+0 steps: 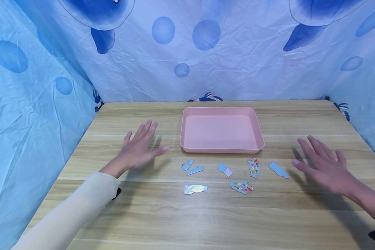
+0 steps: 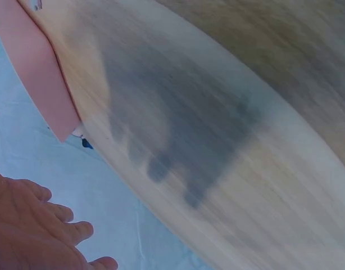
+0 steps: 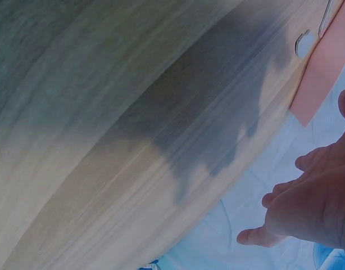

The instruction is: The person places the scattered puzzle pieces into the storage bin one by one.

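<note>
My left hand (image 1: pixel 139 149) hovers over the table left of a pink tray (image 1: pixel 218 151), its fingers spread and holding nothing. On the right, my right hand (image 1: pixel 325 170) is likewise raised with spread fingers, nearest to a plain blue piece (image 1: pixel 278 170). Several flat, irregular pieces, like jigsaw pieces, lie apart in front of the tray: two small blue ones (image 1: pixel 187 165) (image 1: pixel 195 170), a shiny pale one (image 1: pixel 195 189), a blue-and-lilac one (image 1: pixel 225 169) and two with multicoloured patches (image 1: pixel 254 167) (image 1: pixel 241 186). Both wrist views show the hands' shadows on the wood.
The wood-grain table (image 1: pixel 175 222) carries the tray near its back edge, with nothing visible inside. Blue patterned cloth (image 1: pixel 137 76) hangs behind the table and along both sides.
</note>
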Available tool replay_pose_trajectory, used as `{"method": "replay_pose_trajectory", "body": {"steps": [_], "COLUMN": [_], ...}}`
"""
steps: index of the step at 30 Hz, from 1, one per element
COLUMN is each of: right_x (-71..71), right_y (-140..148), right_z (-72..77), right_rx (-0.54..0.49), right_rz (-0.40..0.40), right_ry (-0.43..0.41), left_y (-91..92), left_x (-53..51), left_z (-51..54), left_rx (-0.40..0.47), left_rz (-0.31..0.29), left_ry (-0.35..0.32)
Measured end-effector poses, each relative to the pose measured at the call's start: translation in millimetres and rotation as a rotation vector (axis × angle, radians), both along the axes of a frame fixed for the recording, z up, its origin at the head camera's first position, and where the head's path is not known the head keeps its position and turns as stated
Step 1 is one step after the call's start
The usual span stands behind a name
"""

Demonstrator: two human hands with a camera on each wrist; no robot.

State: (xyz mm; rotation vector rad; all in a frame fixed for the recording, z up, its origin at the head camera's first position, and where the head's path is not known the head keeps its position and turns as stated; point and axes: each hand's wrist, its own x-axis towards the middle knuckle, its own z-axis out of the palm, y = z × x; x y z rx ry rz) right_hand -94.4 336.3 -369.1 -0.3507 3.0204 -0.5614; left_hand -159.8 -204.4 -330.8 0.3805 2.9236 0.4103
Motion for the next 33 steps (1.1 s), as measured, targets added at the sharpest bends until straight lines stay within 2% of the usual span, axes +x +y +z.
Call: {"method": "replay_pose_trajectory", "body": {"steps": [14,21,33], "right_x": [-2.2,-1.6,-2.2], "right_y": [-12,-18,-25], "right_z": [-5.0,-6.2,-11.0], "right_rx": [0.021,0.02,-0.005], "right_rz": [-0.009,-0.009,0.074], "right_ry": [0.038,0.057,0.152], "left_y": [24.4,33.2,40.6], "left_x": [-6.5,-9.3,-13.6], "left_z": [-1.7,-2.6,-9.5], "left_rx": [0.033,0.029,0.078], "left_rz": [-0.043,-0.045,-0.036], "left_ry": [0.043,0.063,0.061]}}
